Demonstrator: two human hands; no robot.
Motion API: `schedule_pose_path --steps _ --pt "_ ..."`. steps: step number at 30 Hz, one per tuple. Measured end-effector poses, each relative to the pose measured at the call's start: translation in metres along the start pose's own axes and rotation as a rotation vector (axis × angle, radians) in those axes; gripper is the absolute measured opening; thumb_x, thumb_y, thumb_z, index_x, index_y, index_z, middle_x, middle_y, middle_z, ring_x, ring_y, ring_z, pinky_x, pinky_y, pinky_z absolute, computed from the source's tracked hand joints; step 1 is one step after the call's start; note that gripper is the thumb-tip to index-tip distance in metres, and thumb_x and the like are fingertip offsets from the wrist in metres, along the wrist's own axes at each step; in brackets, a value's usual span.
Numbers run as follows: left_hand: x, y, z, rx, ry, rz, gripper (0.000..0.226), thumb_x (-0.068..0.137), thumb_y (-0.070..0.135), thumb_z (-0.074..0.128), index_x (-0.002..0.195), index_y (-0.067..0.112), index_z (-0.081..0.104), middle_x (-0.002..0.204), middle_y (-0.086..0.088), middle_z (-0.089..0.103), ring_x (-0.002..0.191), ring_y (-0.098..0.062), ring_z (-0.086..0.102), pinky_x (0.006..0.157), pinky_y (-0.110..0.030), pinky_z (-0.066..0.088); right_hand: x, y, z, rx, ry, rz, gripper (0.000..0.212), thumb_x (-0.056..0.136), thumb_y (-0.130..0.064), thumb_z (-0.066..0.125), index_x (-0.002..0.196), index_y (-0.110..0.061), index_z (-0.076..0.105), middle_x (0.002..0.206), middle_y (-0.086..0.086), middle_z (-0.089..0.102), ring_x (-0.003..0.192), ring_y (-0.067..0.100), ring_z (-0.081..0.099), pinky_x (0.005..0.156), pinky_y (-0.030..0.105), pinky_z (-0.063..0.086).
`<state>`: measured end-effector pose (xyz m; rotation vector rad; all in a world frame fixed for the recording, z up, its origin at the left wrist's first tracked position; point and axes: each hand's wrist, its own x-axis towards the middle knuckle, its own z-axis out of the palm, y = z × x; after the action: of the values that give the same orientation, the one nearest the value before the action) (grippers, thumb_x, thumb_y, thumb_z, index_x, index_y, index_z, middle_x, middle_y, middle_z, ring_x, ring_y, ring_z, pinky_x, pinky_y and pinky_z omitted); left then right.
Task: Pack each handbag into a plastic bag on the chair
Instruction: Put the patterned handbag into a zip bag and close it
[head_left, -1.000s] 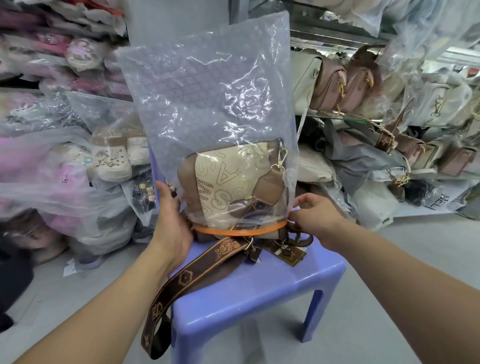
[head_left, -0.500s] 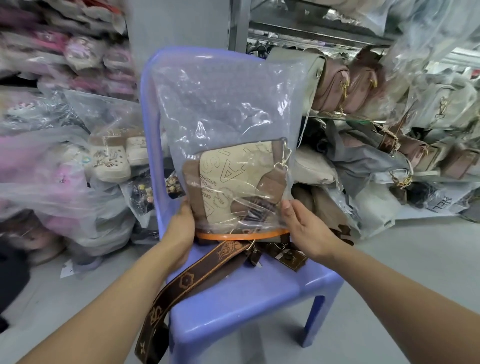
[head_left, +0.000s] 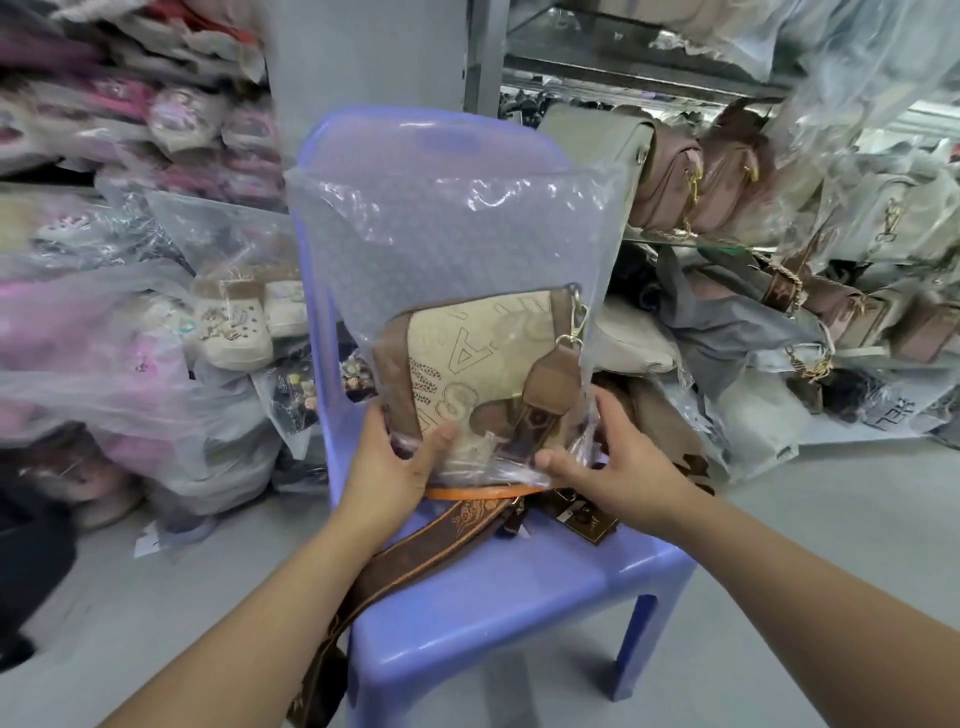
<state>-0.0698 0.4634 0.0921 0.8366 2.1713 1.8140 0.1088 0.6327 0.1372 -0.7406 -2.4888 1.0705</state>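
The soft beige-and-brown handbag stands inside the clear bubbly plastic bag on the blue plastic chair. The left hand and right hand each grip a bottom corner, pinching the plastic. It looks light and slippery, so hold it low.

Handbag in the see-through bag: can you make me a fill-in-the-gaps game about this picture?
The handbag is ____ the plastic bag.
The left hand and the right hand grip the plastic bag near its ____, not its top.
The long brown strap lies on the chair, ____ the plastic bag.
Missing words: inside, bottom, outside.
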Motion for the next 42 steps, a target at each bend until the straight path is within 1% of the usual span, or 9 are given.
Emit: schedule_pose_path --steps 6,13,18,20,23,29,33,39,42 --pt "0.005 -0.009 -0.004 -0.024 -0.072 -0.079 0.067 0.076 0.028 0.086 0.127 0.019 0.043 0.11 0.016 0.063 0.099 0.004 0.06 0.086 -0.018 0.048 0.016 -0.027 -0.003 0.248 0.136 -0.065 0.123 0.059 -0.074 0.086 0.155 -0.054 0.01 0.155 -0.01 0.043 0.137 0.012 0.05 0.116 0.043 0.042" --pt "0.004 0.004 -0.006 -0.419 0.107 -0.017 0.09 0.076 0.053 0.072 0.152 0.028 0.03 0.14 0.006 0.056 0.128 -0.006 0.053 0.099 -0.017 0.044 0.008 -0.024 0.001 0.115 0.063 -0.07 0.068 0.085 -0.049 0.079 0.138 -0.042 0.037 0.128 -0.023 0.062 0.113 -0.002 0.061 0.101 0.025 0.046" --pt "0.001 0.005 -0.006 -0.158 0.051 -0.076 0.034 0.085 0.056 0.065 0.104 0.028 0.065 0.092 0.017 0.07 0.088 0.007 0.064 0.077 -0.015 0.045 0.003 -0.023 -0.002 0.154 0.041 -0.039 0.072 0.081 -0.035 0.087 0.136 -0.026 0.043 0.124 -0.019 0.063 0.105 -0.02 0.059 0.083 0.0 0.044" --pt "0.003 0.007 -0.009 -0.125 -0.021 -0.151 0.036 0.082 0.054 0.057 0.098 0.024 0.067 0.095 0.013 0.069 0.091 0.003 0.062 0.083 -0.019 0.046 0.009 -0.031 -0.004 0.256 0.097 -0.059 0.096 0.071 -0.05 0.091 0.147 -0.027 0.037 0.137 -0.013 0.06 0.119 -0.01 0.059 0.103 0.017 0.049" --pt "0.003 0.01 -0.014 -0.127 -0.068 -0.188 0.04 0.083 0.051 0.049 0.095 0.018 0.069 0.095 0.008 0.074 0.095 -0.013 0.064 0.091 -0.032 0.048 0.019 -0.04 0.0 0.264 0.111 -0.095 0.118 0.063 -0.079 0.08 0.157 -0.044 0.017 0.156 -0.008 0.047 0.139 0.009 0.051 0.117 0.043 0.042" --pt "0.028 0.034 -0.017 -0.677 0.221 -0.046 0.041 0.093 0.036 0.048 0.133 0.028 0.053 0.11 0.003 0.063 0.09 -0.009 0.058 0.078 -0.024 0.044 0.011 -0.02 0.008 0.159 0.055 -0.054 0.081 0.079 -0.071 0.065 0.146 -0.043 0.03 0.125 -0.023 0.059 0.103 -0.006 0.059 0.1 0.026 0.046" --pt "0.021 0.016 0.001 -0.354 0.127 -0.216 0.081 0.09 0.08 0.022 0.118 0.017 0.065 0.12 -0.002 0.069 0.12 -0.02 0.058 0.107 -0.034 0.038 0.013 -0.013 0.009 0.074 0.068 -0.006 0.074 0.077 -0.072 0.068 0.132 -0.034 0.036 0.109 -0.019 0.062 0.103 0.004 0.063 0.091 0.027 0.05" --pt "0.005 0.007 0.004 0.052 0.124 -0.154 0.047 0.11 0.035 0.015 0.128 0.01 0.051 0.119 -0.002 0.052 0.116 -0.021 0.048 0.092 -0.023 0.029 0.025 0.0 0.01 -0.042 0.097 0.04 0.082 0.052 -0.086 0.08 0.099 -0.021 0.067 0.099 -0.004 0.072 0.098 0.015 0.069 0.085 0.036 0.058" --pt "-0.001 0.002 -0.001 -0.018 0.209 -0.008 0.041 0.109 0.023 0.028 0.15 0.015 0.031 0.131 0.003 0.048 0.117 -0.011 0.047 0.089 -0.011 0.031 0.016 -0.004 0.01 0.122 0.047 0.046 0.084 0.062 -0.054 0.095 0.129 -0.025 0.052 0.118 -0.016 0.066 0.109 0.0 0.064 0.092 0.021 0.051"
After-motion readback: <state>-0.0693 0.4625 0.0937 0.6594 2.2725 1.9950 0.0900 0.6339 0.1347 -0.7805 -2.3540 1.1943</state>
